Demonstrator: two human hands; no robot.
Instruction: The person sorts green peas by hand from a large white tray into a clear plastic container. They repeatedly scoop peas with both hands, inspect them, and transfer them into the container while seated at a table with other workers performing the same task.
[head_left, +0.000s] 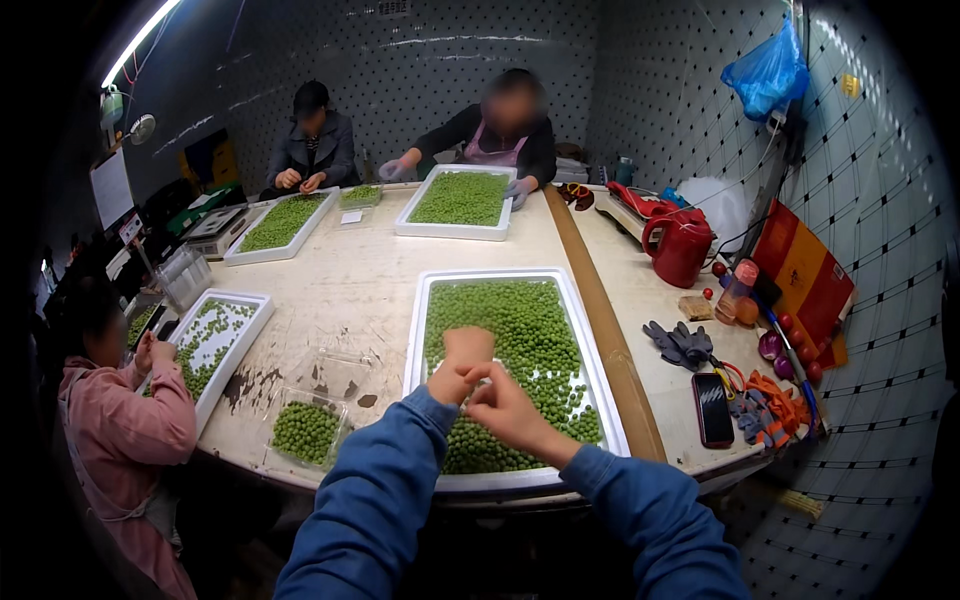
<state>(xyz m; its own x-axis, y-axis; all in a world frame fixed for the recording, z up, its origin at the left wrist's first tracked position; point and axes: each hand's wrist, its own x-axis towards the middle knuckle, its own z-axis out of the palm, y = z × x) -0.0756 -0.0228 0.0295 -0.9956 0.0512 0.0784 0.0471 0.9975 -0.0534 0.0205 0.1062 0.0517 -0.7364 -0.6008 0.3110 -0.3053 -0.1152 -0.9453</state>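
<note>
A white foam tray (594, 360) full of loose green peas (517, 315) lies right in front of me, with patches of its white floor showing. Over its middle is my left hand (469, 346), bent at the wrist, its fingers hidden or blurred. My right hand (506, 405) reaches across with curled fingers touching the left wrist; whether it grips anything there I cannot tell. Both arms wear blue sleeves. Left of the tray, a clear plastic clamshell box (345, 439) holds peas, its lid (330, 367) lying open behind.
Co-workers sit at pea trays (251, 319) (247, 259) (405, 227) to the left and across. A wooden strip (607, 337) runs along my tray's right. Beyond lie grey gloves (679, 345), a phone (712, 409), a red kettle (679, 251) and onions (771, 345).
</note>
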